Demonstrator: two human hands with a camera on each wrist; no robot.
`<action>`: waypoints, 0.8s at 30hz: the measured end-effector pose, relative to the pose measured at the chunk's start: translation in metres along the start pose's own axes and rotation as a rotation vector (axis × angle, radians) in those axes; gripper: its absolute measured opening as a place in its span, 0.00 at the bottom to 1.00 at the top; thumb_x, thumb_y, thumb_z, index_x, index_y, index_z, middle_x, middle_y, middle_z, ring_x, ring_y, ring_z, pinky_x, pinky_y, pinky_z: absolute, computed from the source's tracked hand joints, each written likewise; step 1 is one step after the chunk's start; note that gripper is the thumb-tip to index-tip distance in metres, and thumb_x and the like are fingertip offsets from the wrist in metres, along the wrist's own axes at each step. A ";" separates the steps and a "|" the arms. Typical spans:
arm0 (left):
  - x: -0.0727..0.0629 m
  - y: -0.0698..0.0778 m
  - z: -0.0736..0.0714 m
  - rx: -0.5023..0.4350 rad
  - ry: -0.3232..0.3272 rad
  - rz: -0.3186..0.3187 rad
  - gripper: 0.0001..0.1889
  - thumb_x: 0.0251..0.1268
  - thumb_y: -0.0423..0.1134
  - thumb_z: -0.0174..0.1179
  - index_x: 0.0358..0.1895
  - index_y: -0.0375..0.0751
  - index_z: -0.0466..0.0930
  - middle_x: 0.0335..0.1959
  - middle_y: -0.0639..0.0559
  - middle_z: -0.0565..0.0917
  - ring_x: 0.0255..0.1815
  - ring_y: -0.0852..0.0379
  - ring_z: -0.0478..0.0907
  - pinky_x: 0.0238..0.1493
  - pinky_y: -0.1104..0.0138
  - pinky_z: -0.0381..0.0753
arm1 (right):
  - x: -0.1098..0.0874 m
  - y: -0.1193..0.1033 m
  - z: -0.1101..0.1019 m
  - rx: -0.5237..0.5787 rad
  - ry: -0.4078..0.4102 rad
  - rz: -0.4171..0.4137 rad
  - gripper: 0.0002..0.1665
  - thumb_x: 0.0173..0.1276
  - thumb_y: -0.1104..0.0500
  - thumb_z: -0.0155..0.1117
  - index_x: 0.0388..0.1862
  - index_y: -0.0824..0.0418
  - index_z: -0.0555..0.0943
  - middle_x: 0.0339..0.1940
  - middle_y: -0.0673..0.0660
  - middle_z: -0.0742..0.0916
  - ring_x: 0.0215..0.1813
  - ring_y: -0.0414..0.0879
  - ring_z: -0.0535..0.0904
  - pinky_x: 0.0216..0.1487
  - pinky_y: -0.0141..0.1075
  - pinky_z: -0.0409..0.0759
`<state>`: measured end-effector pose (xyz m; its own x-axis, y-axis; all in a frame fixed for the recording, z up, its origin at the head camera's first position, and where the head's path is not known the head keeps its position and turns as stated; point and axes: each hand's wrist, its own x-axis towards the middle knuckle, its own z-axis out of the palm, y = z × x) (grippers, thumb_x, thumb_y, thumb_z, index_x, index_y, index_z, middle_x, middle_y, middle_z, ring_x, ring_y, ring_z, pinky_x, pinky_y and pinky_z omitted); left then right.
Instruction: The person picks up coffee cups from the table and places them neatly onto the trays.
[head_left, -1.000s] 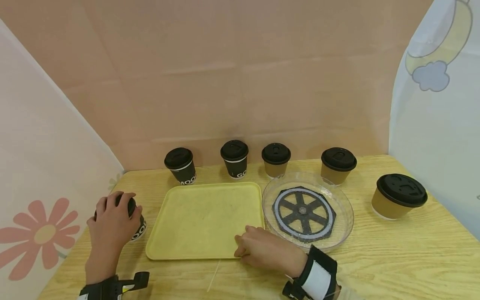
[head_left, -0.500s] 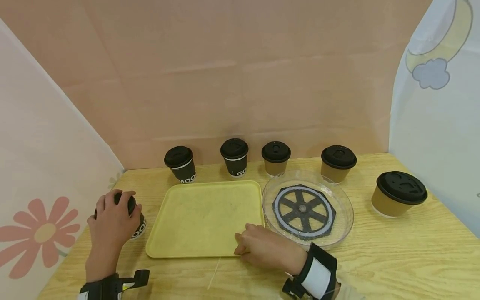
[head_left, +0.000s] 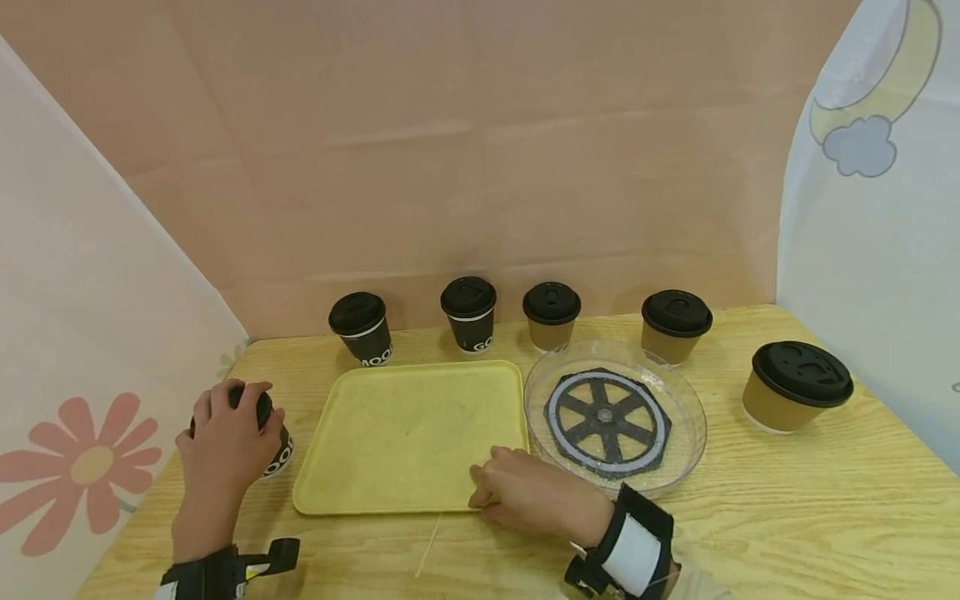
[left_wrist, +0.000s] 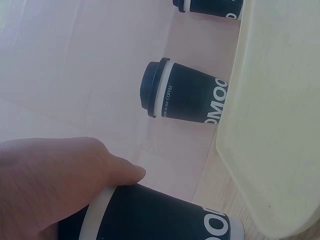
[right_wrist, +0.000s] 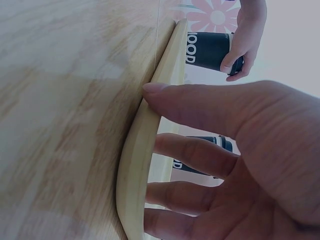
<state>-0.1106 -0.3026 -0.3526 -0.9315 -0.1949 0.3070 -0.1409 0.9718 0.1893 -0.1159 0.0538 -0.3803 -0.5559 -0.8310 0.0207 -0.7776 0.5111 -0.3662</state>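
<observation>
My left hand (head_left: 228,437) grips a black paper coffee cup (head_left: 279,457) from above, its fingers spread round the dark lid. In the left wrist view the thumb lies along the upper side of that cup (left_wrist: 160,215), just below the lid. The cup stands upright left of a yellow tray (head_left: 412,442). At the tray's near right corner, my right hand (head_left: 536,496) pinches the rim. The right wrist view shows the thumb on the outer side of the tray edge (right_wrist: 132,165) and the other fingers over the inner side.
Two more black lidded cups (head_left: 365,340) (head_left: 472,325) stand behind the tray. Brown lidded cups (head_left: 551,333) (head_left: 673,342) (head_left: 783,404) stand at the back and right. A clear round dish (head_left: 693,450) with a dark wheel-like pattern sits against the tray's right side. Cloth walls enclose the wooden table (head_left: 787,517).
</observation>
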 end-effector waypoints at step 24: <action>0.000 -0.001 0.001 -0.006 0.029 0.002 0.19 0.68 0.41 0.55 0.59 0.40 0.72 0.63 0.24 0.60 0.60 0.23 0.58 0.42 0.25 0.62 | 0.001 0.000 0.000 0.041 -0.013 0.023 0.11 0.62 0.60 0.70 0.44 0.54 0.89 0.39 0.41 0.88 0.33 0.33 0.67 0.32 0.19 0.63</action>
<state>-0.1112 -0.3030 -0.3537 -0.9217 -0.1965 0.3344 -0.1365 0.9713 0.1945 -0.1162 0.0529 -0.3802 -0.5695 -0.8220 -0.0005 -0.7518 0.5212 -0.4039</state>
